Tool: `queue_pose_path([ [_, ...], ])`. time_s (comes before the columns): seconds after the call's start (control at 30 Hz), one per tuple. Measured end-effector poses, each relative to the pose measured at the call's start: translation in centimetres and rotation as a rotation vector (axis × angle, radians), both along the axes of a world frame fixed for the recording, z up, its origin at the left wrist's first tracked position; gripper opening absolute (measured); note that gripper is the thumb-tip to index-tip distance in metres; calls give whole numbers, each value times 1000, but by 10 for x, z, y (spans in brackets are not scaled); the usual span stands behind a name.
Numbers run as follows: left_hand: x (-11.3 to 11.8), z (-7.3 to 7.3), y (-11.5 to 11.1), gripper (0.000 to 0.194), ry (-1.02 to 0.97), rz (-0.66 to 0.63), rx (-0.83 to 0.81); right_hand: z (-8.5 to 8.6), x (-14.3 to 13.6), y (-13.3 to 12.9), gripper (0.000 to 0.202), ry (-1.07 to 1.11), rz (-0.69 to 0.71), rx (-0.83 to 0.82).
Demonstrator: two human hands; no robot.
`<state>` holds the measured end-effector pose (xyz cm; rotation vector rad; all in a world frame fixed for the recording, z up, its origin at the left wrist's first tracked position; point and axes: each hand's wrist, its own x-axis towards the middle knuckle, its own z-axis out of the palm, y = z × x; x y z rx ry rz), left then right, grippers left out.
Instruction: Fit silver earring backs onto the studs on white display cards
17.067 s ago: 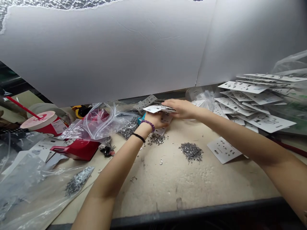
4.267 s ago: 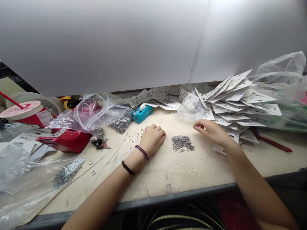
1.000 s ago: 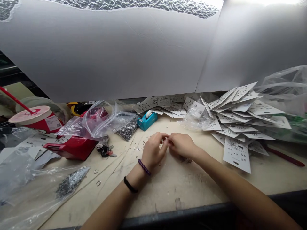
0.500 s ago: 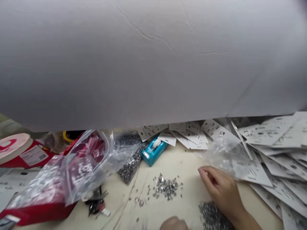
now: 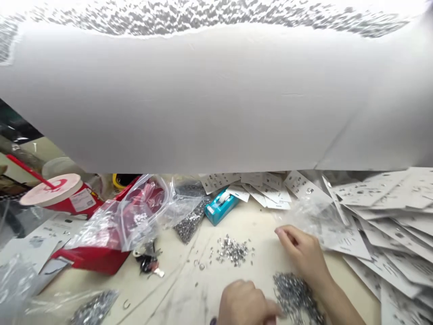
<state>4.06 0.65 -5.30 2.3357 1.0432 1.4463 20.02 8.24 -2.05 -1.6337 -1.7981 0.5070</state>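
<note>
My right hand (image 5: pixel 302 257) is held over the tabletop on the right, its fingers curled in and the thumb against the forefinger. Whatever it may pinch is too small to make out. Just below it lies a dark pile of small metal pieces (image 5: pixel 292 293). My left hand (image 5: pixel 241 303) is at the bottom edge, left of that pile, with bent, closed fingers; its fingertips are mostly hidden. Beyond both hands, a smaller heap of shiny metal bits (image 5: pixel 233 250) lies scattered on the table (image 5: pixel 189 293).
A teal tape dispenser (image 5: pixel 221 206) stands at the back beside a bag of dark small parts (image 5: pixel 191 221). Printed white cards (image 5: pixel 399 230) are stacked at right. Left are a red box (image 5: pixel 101 259) with plastic bags and a bunch of keys (image 5: pixel 149 262). A white panel (image 5: pixel 209 104) overhangs the back.
The view has shifted, showing more of the table's left and near side. My left hand has come further into view at the bottom. My right hand stays curled near the dark pile.
</note>
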Motion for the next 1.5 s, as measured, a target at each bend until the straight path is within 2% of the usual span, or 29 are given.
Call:
queue_pose_path([
  [0.13, -5, 22, -2, 17, 53, -22, -60, 12, 2, -1, 37, -9, -10, 51],
  [0.23, -7, 30, -4, 17, 80, -36, -27, 14, 0, -3, 35, -50, -9, 79],
  [0.43, -6, 25, -9, 18, 139, -19, -2, 10, -8, -8, 32, -117, 37, 78],
  [1.0, -5, 33, -8, 19, 188, -13, -59, 6, -7, -5, 35, -80, 69, 73],
  [1.23, -9, 29, -10, 19, 212, -68, -73, 4, -16, -10, 26, -94, 60, 110],
  [1.33, -11, 27, -8, 19, 224, -69, -60, 14, -28, 5, 27, -135, 81, 117],
  [1.5, -13, 26, -5, 19, 220, -72, -75, 35, -57, 54, 38, -227, 178, 180],
])
